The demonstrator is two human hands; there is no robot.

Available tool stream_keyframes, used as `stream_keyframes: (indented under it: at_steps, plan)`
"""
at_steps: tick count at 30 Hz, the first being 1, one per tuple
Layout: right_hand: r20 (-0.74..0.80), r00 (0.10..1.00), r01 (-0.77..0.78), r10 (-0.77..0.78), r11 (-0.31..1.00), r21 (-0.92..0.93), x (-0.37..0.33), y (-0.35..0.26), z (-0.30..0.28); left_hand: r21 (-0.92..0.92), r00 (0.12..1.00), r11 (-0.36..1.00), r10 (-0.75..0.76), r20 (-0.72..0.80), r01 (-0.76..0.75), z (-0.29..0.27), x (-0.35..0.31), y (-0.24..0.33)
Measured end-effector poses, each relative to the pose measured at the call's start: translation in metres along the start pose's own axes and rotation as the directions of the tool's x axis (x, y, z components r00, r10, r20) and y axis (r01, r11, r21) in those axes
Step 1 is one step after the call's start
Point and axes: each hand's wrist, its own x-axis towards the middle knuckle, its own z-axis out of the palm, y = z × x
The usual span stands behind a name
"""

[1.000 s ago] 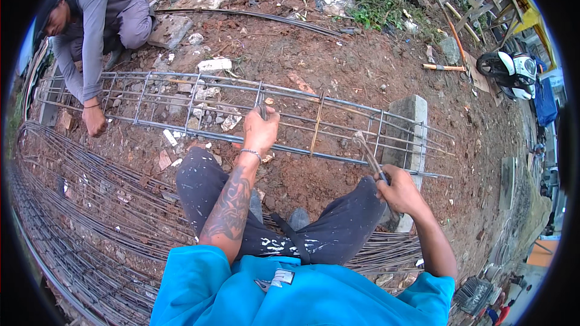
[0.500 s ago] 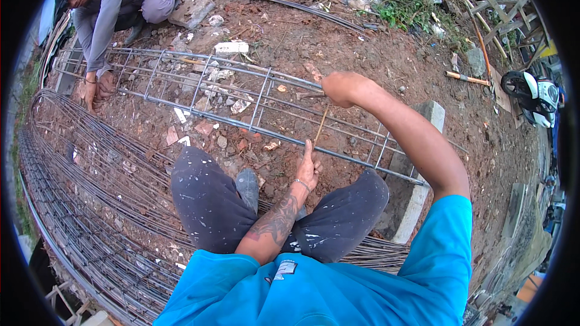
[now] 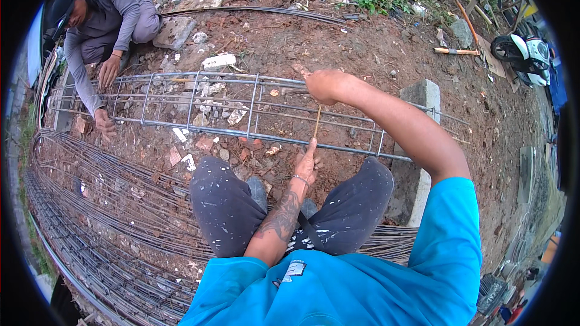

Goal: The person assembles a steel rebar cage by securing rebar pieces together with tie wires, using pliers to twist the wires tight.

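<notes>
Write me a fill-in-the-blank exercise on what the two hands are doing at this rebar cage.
1. The left hand touches the lower end of a thin ____-coloured stick.
2. The right hand is at the stick's ____ end.
3. The stick stands across the long steel bars of the rebar cage, whose right end rests on a ____ block.
4. A co-worker crouches at the cage's ____ end.

Missing words: wood; upper; concrete; left
</notes>
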Motion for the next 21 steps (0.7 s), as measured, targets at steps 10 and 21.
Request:
stream_keyframes:
  at_steps: [10, 21]
  plan:
    - [-0.510, 0.844, 0.287, -0.167, 0.944, 0.165, -0.054, 0.033, 0.012, -0.010, 0.996, 0.997, 0.072, 0.054, -0.071, 0.012, -0.017, -0.007]
    - [-0.175, 0.957, -0.062, 0.231, 0.754, 0.654, -0.149, 0.073, 0.053, 0.306, 0.977, 0.941, 0.184, -0.104, -0.145, 0.003, -0.020, 0.007]
